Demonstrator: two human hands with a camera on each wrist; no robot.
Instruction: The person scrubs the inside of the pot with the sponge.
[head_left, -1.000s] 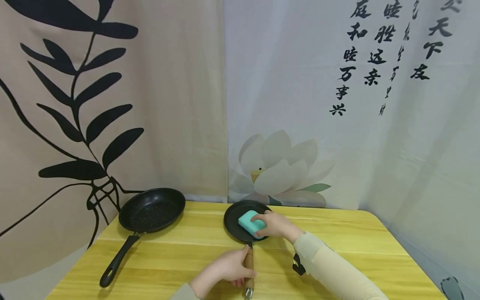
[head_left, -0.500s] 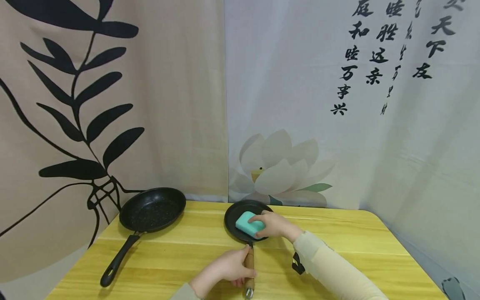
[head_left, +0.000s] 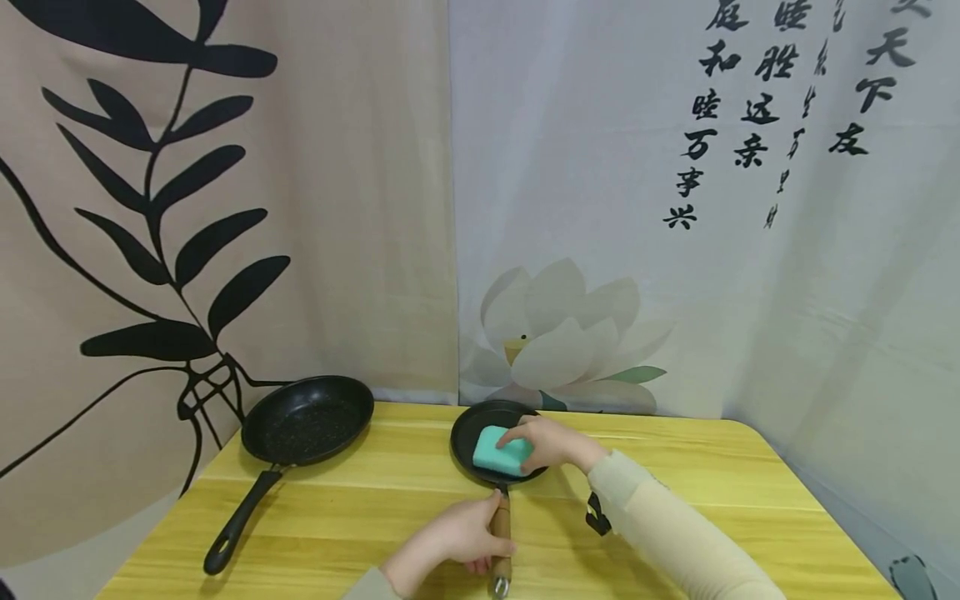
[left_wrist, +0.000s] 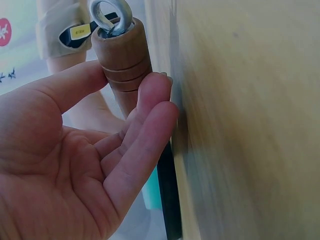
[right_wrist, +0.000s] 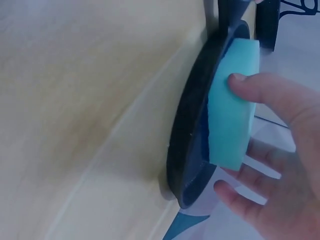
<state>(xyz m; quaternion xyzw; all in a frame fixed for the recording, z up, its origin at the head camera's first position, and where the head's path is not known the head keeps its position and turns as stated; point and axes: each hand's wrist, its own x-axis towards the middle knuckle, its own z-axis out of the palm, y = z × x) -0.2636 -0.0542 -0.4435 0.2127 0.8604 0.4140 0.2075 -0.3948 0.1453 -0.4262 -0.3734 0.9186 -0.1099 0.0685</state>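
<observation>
A small black frying pan (head_left: 467, 435) with a wooden handle (head_left: 500, 527) lies near the back middle of the table. My left hand (head_left: 467, 531) grips that handle between thumb and fingers; in the left wrist view a metal ring (left_wrist: 112, 17) caps the handle's end. Over the pan, my right hand (head_left: 553, 443) holds a turquoise sponge (head_left: 497, 452) against the inside of the pan. The right wrist view has the thumb pressed on one face of the sponge (right_wrist: 234, 107), with the fingers on the far side, partly hidden.
A larger black frying pan (head_left: 307, 421) stands at the table's back left, its black handle pointing toward the front. The wooden table (head_left: 720, 492) ends at a printed cloth backdrop (head_left: 570, 208). A black strap piece (head_left: 597, 517) hangs by the right sleeve.
My right hand has shifted the sponge slightly inside the small pan, first toward the left, and the sponge has turned a little. The left hand keeps its hold on the handle.
</observation>
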